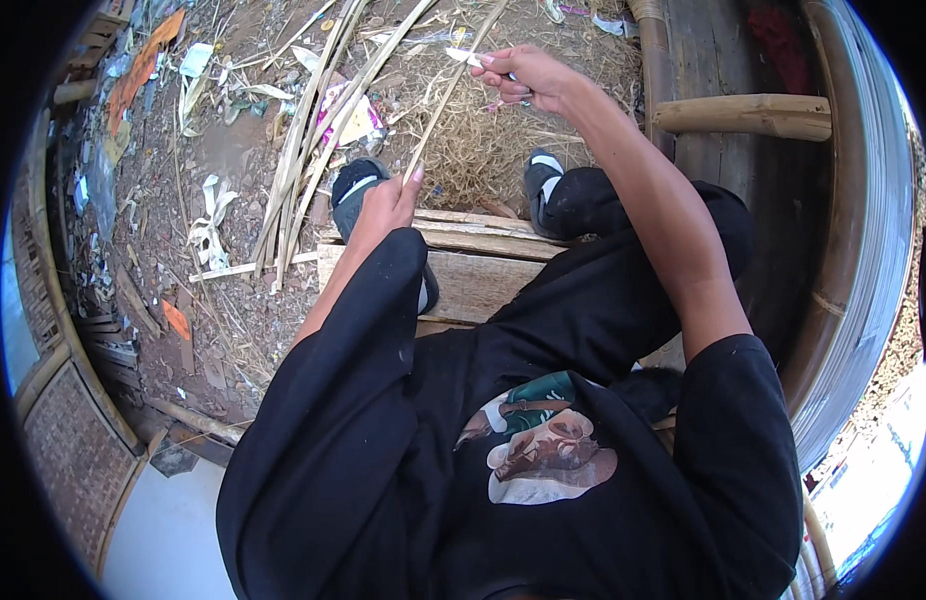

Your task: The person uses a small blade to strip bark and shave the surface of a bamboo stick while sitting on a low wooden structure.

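My left hand [385, 208] is closed around the near end of a long, thin bamboo strip [436, 117]. From there the strip slants away to the upper right, past the top of the picture. Farther out, my right hand [528, 76] grips a small knife [462, 56]. Its pale blade points left and lies across the strip; whether the edge touches it I cannot tell. The fingers of my right hand cover the handle.
A bundle of long split bamboo strips [305, 160] lies on the littered ground to the left. My sandalled feet rest beside a wooden plank step [473, 284]. Fine shavings [473, 150] are heaped beyond it. At the right stands a bamboo frame with a crossbar [748, 116].
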A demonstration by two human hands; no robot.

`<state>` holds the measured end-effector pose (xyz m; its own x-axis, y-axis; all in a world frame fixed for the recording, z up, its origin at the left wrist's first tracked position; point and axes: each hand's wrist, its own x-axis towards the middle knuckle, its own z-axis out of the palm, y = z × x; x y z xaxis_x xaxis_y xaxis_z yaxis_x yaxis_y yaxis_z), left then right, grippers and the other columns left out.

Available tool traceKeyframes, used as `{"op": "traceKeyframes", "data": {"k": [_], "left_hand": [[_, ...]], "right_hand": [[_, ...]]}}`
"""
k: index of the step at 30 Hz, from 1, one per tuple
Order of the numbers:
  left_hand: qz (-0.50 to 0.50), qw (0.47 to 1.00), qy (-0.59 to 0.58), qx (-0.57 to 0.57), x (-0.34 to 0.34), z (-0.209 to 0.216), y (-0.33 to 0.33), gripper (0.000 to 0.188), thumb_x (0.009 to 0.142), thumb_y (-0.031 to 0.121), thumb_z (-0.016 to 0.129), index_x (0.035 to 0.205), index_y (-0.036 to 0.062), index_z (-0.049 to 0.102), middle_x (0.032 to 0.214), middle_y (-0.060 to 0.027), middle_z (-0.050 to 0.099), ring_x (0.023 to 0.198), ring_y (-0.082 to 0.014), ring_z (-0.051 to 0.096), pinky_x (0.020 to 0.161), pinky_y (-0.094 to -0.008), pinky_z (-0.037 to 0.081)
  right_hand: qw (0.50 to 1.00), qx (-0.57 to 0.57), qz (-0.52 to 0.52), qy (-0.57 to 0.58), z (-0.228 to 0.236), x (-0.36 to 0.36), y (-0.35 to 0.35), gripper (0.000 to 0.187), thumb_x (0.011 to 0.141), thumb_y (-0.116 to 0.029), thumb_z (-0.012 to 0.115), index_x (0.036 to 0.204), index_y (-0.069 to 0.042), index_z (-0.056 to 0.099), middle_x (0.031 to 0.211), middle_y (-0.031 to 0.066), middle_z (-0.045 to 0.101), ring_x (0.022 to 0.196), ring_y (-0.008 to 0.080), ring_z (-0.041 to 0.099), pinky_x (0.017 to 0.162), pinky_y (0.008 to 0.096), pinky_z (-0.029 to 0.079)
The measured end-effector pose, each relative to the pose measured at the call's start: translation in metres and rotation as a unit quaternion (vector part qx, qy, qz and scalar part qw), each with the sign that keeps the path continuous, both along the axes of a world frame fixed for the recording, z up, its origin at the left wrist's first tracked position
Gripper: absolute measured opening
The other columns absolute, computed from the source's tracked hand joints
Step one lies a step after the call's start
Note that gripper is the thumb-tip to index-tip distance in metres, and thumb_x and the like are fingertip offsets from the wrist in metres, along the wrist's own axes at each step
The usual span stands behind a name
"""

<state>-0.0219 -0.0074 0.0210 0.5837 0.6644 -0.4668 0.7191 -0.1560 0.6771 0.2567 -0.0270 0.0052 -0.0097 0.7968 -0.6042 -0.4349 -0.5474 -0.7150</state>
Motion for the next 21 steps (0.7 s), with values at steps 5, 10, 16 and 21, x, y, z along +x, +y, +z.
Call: {"op": "traceKeyframes", "data": {"k": [5, 10, 16, 21], "left_hand": [[-0.006, 1.0, 0.015, -0.001, 0.003, 0.001, 0.001, 0.051, 0.098, 0.039, 0.043, 0.078, -0.0068, 0.055, 0.06, -0.0238, 0.051, 0.059, -0.0391, 0.05, 0.06, -0.0442, 0.04], [0.014, 1.0, 0.021, 0.004, 0.004, 0.001, 0.003, 0.053, 0.097, 0.04, 0.043, 0.077, -0.0071, 0.055, 0.061, -0.0248, 0.052, 0.062, -0.0416, 0.052, 0.062, -0.0444, 0.041], [-0.003, 0.999, 0.033, -0.01, 0.001, 0.0, 0.0, 0.054, 0.096, 0.042, 0.043, 0.079, -0.0074, 0.057, 0.063, -0.027, 0.053, 0.066, -0.0432, 0.055, 0.063, -0.0452, 0.041], [-0.005, 1.0, 0.025, -0.003, 0.004, 0.0, -0.001, 0.053, 0.096, 0.041, 0.044, 0.078, -0.0071, 0.056, 0.061, -0.0255, 0.052, 0.062, -0.0414, 0.053, 0.062, -0.0449, 0.041]], "right_hand": [[0.972, 0.034, 0.026, -0.231, -0.009, -0.004, 0.008, 0.028, 0.095, -0.02, 0.05, 0.093, 0.004, 0.065, 0.063, 0.003, 0.058, 0.052, 0.0093, 0.05, 0.046, 0.0254, 0.039], [0.869, 0.033, 0.04, -0.492, -0.006, -0.014, 0.009, 0.025, 0.089, -0.027, 0.057, 0.087, -0.008, 0.072, 0.068, 0.0057, 0.066, 0.061, 0.015, 0.061, 0.057, 0.0338, 0.05], [0.999, -0.02, -0.038, -0.031, -0.005, 0.007, 0.0, 0.022, 0.097, -0.013, 0.047, 0.093, 0.006, 0.057, 0.064, 0.0002, 0.049, 0.045, 0.0051, 0.034, 0.041, 0.0222, 0.028], [0.986, -0.006, -0.037, -0.164, -0.013, 0.001, 0.004, 0.023, 0.095, -0.016, 0.05, 0.093, 0.005, 0.06, 0.063, 0.0015, 0.054, 0.047, 0.0063, 0.042, 0.044, 0.0232, 0.033]]}}
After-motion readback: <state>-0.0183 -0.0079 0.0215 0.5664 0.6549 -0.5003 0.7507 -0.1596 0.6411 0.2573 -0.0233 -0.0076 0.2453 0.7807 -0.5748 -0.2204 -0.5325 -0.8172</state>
